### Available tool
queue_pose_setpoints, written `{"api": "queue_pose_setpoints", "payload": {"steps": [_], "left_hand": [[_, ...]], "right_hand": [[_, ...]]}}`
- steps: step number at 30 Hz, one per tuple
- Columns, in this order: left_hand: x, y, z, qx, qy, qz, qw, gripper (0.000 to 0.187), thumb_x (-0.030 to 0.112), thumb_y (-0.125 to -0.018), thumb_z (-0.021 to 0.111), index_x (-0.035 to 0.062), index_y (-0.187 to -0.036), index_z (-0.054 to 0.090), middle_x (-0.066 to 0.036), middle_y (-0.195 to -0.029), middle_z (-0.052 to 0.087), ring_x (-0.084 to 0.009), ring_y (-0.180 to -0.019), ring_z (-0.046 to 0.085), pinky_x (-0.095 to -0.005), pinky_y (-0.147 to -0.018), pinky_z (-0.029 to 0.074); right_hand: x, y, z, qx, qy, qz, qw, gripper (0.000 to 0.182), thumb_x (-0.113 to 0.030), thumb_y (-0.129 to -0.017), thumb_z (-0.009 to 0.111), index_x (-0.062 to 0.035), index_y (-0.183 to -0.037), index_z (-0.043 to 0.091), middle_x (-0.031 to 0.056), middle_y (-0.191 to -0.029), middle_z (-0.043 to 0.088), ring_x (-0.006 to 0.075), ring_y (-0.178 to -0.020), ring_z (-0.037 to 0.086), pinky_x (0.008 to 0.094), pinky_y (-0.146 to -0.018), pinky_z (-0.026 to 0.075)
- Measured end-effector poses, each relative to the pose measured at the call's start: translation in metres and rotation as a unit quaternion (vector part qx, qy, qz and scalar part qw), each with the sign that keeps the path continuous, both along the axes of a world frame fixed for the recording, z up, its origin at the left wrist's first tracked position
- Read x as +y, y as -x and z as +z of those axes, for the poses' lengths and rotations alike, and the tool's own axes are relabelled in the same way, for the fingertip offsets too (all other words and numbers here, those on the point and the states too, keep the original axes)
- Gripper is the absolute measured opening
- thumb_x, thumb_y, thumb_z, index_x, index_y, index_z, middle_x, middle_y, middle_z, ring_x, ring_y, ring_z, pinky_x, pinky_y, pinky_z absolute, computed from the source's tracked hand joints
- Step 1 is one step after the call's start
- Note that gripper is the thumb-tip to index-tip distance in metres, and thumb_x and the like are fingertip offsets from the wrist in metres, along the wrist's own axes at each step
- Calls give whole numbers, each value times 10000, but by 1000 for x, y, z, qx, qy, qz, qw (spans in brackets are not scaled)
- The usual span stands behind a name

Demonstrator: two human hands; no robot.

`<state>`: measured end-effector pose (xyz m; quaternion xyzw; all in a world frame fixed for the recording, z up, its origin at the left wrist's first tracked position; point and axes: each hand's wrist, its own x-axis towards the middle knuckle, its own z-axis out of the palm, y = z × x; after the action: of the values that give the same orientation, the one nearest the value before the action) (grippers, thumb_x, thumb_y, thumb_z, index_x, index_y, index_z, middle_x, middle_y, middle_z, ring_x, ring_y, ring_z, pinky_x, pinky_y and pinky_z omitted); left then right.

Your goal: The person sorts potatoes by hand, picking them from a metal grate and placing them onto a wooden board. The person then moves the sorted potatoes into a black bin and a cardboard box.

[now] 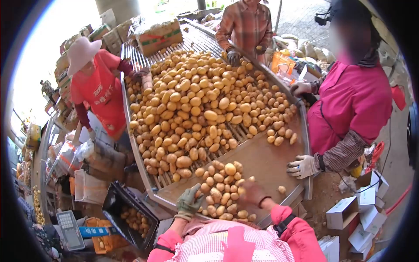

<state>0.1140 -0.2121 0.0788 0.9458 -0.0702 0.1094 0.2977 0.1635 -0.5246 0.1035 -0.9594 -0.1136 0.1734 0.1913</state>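
Note:
A loose heap of potatoes [221, 192] lies on the flat board [262, 161] in front of me. At its left side is my left hand [189, 200] in a grey-green glove, fingers somewhat bent and apart, close to the nearest potatoes. My right hand [254, 193], in a brownish glove, is over the right side of the heap and smeared by motion. Its fingers cannot be made out, nor whether it holds a potato. One single potato [282, 189] lies apart on the board to the right.
Beyond, a large potato pile [187, 105] covers the slatted sorting table [198, 41]. Co-workers stand around it; one rests a white-gloved hand [302, 167] at the right edge. A black crate [114, 196] with potatoes and a scale display [70, 230] are lower left; white boxes [342, 213] lie right.

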Motion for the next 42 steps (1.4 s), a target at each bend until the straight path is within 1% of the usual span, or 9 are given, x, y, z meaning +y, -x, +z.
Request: {"api": "queue_pose_setpoints", "payload": {"steps": [3,5,11,18,27,31,36,38,42], "left_hand": [[-1,4,0,11,-47,-30,998,538,337,-818,752,233,-1322,591,-110,-1007,656,-321,-909,666,-441,-733,544],[-4,3,7,36,-105,-61,992,522,387,-820,736,238,-1301,598,-108,-1015,655,-319,-925,666,-434,-733,547],[-5,2,-3,-25,-70,-61,995,490,355,-796,748,233,-1256,633,-96,-947,643,-327,-858,643,-455,-706,536],[-3,0,-5,15,-76,-67,995,585,341,-783,781,185,-1318,605,-111,-1003,645,-327,-912,638,-428,-785,530],[-6,0,-4,16,-64,-61,996,623,433,-743,810,177,-1284,639,-97,-1062,672,-316,-955,642,-435,-818,533],[-5,0,-2,58,-107,-68,990,590,465,-749,795,174,-1244,658,-89,-1034,672,-310,-951,634,-422,-808,531],[-6,-3,-4,47,-98,-87,990,562,448,-763,794,168,-1232,662,-95,-1034,670,-313,-951,634,-422,-814,529],[-5,-2,-5,39,-113,-80,990,564,534,-791,745,189,-1228,655,-81,-1052,665,-302,-964,642,-425,-779,542],[-5,-3,-5,49,-92,-85,991,583,423,-771,802,158,-1263,637,-124,-1064,667,-334,-974,635,-434,-830,528]], "right_hand": [[8,-27,38,1,9,-74,997,547,-294,-826,678,-196,-1352,563,160,-1231,631,359,-1122,630,475,-938,521],[14,-49,33,-84,-21,-7,996,572,-276,-839,667,-201,-1387,523,148,-1291,598,353,-1172,599,475,-953,516],[72,-93,-10,-38,106,58,992,600,-283,-820,714,-189,-1379,517,135,-1312,580,349,-1214,577,472,-958,516],[32,-51,9,24,112,60,992,587,-223,-810,671,-200,-1378,524,122,-1319,571,325,-1193,612,467,-967,521],[15,15,-9,2,142,-16,990,685,-311,-843,716,-278,-1462,425,113,-1300,553,341,-1167,617,510,-923,526],[19,8,2,24,148,-27,988,673,-324,-831,727,-272,-1445,459,113,-1289,560,341,-1145,629,492,-920,533],[7,7,-2,8,89,-69,994,662,-323,-804,762,-263,-1411,506,106,-1270,607,332,-1141,633,475,-939,529],[5,6,-3,7,59,-95,994,637,-292,-815,764,-248,-1397,510,123,-1255,614,344,-1168,619,482,-958,522],[-6,6,-21,-29,0,-137,990,668,-297,-757,813,-251,-1372,559,120,-1231,658,326,-1108,655,432,-933,535]]}}
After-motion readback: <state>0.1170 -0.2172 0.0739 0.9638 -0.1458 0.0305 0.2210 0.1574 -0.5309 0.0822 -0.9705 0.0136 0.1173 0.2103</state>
